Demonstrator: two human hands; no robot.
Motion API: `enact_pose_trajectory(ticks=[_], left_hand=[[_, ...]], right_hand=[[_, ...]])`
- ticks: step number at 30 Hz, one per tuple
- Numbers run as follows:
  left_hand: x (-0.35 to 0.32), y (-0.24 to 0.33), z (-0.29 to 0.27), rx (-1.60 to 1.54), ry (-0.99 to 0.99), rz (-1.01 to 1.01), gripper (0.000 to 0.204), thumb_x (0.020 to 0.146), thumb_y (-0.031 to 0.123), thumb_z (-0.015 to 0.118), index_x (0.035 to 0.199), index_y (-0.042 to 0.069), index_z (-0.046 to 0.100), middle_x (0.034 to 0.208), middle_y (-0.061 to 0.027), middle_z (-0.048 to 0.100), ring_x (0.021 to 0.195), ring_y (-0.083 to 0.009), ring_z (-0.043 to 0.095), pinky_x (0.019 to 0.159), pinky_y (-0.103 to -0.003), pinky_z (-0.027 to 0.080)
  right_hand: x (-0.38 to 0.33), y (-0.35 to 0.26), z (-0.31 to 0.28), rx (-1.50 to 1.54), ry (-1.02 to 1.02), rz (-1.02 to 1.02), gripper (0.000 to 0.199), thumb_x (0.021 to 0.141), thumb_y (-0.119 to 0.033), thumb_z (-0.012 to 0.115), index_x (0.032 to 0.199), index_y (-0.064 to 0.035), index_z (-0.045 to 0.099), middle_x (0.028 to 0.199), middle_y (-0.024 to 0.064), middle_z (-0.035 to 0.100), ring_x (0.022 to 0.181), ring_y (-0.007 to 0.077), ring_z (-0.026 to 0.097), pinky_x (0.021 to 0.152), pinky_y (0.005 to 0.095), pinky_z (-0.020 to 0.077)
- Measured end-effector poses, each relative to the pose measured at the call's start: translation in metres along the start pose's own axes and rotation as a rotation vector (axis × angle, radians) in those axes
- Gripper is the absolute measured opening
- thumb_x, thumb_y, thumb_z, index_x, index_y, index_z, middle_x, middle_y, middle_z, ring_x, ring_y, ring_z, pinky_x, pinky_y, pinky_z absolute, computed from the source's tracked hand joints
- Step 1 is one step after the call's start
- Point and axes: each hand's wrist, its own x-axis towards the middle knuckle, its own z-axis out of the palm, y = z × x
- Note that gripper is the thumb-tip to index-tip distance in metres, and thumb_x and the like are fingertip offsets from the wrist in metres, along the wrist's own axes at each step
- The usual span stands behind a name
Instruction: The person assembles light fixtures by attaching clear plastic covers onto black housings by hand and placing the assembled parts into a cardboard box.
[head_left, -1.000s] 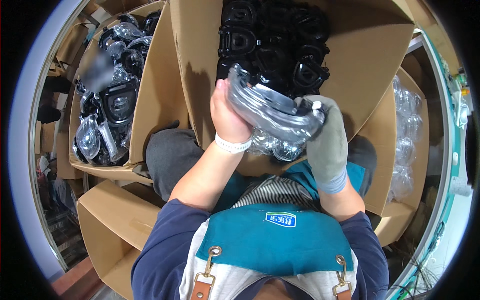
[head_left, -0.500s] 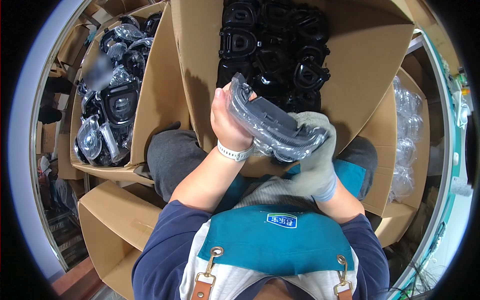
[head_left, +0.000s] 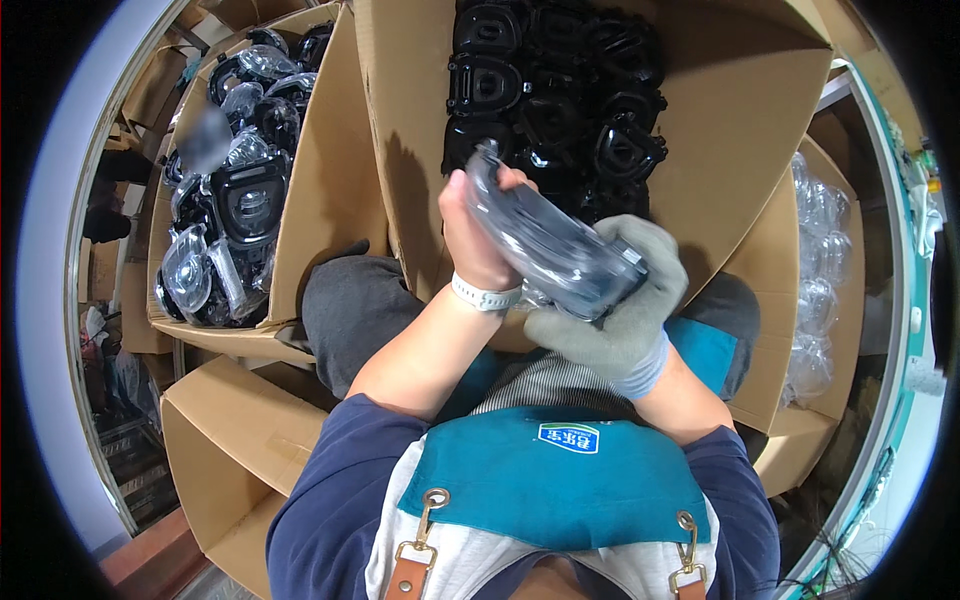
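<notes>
Between my hands, above the edge of the middle box, is a curved black plastic part with a clear cover [head_left: 545, 245], tilted down to the right and smeared by motion. My bare left hand [head_left: 470, 240], with a white wristband, is closed around its upper left end. My right hand [head_left: 640, 320], in a grey knitted glove, grips the lower right end, its thumb below and its fingers curled over the far side. Just beyond, rows of glossy black plastic parts [head_left: 487, 85] lie in the open cardboard box [head_left: 740, 130].
To the left, a cardboard box [head_left: 330, 170] holds a heap of black parts [head_left: 250, 200], some in clear wrapping. Another open box [head_left: 225, 430] stands at the lower left. Clear plastic pieces [head_left: 815, 300] are stacked in a box on the right. My knees flank the middle box.
My gloved right hand has shifted its hold, with the thumb now spread under the part. The part has turned, so its ribbed inner side shows less. The whole view has moved slightly.
</notes>
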Motion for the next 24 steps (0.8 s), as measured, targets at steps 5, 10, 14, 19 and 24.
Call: enact_pose_trajectory(ticks=[5,10,14,19,24], left_hand=[[0.008,-0.011,-0.016,-0.342,-0.184,-0.136,0.045,0.087,0.051,0.046,0.081,0.008,0.056,0.071,-0.0048,0.052,0.069,-0.0196,0.049,0.067,-0.033,0.042],[0.003,-0.012,-0.009,0.210,-0.035,0.239,0.047,0.090,0.044,0.051,0.113,0.003,0.057,0.108,-0.0095,0.056,0.101,-0.0212,0.053,0.087,-0.037,0.043],[0.011,0.042,0.009,1.037,-0.394,0.913,0.074,0.090,0.062,0.022,0.097,0.001,0.063,0.108,-0.0144,0.062,0.104,-0.0285,0.057,0.101,-0.041,0.032],[0.005,0.050,0.009,1.226,-0.506,0.928,0.084,0.090,0.065,0.013,0.075,0.001,0.065,0.076,-0.0120,0.067,0.091,-0.0284,0.063,0.099,-0.040,0.030],[0.001,0.052,0.010,1.241,-0.497,0.950,0.072,0.089,0.066,0.024,0.073,0.008,0.064,0.071,-0.0038,0.065,0.069,-0.0219,0.059,0.087,-0.039,0.035]], right_hand=[[0.002,0.006,0.000,-0.255,-0.087,-0.036,0.060,0.051,-0.024,0.090,0.097,-0.0013,0.057,0.097,0.0135,0.059,0.085,0.0282,0.060,0.075,0.0368,0.0501],[0.009,0.004,-0.009,-0.301,-0.127,-0.128,0.039,0.055,-0.021,0.084,0.082,-0.0034,0.063,0.082,0.0121,0.061,0.075,0.0300,0.061,0.068,0.0382,0.0499],[0.012,-0.008,-0.022,-0.327,-0.316,-0.063,0.039,0.058,-0.026,0.085,0.081,-0.0037,0.063,0.079,0.0111,0.060,0.071,0.0274,0.062,0.063,0.0359,0.0498],[0.013,-0.013,-0.023,-0.203,-0.274,-0.015,0.042,0.058,-0.032,0.087,0.080,-0.0049,0.063,0.076,0.0099,0.060,0.065,0.0260,0.061,0.056,0.0332,0.0485],[0.003,-0.004,-0.023,-0.208,-0.265,-0.128,0.045,0.054,-0.032,0.089,0.078,-0.0044,0.062,0.074,0.0106,0.059,0.063,0.0270,0.060,0.056,0.0339,0.0488]])
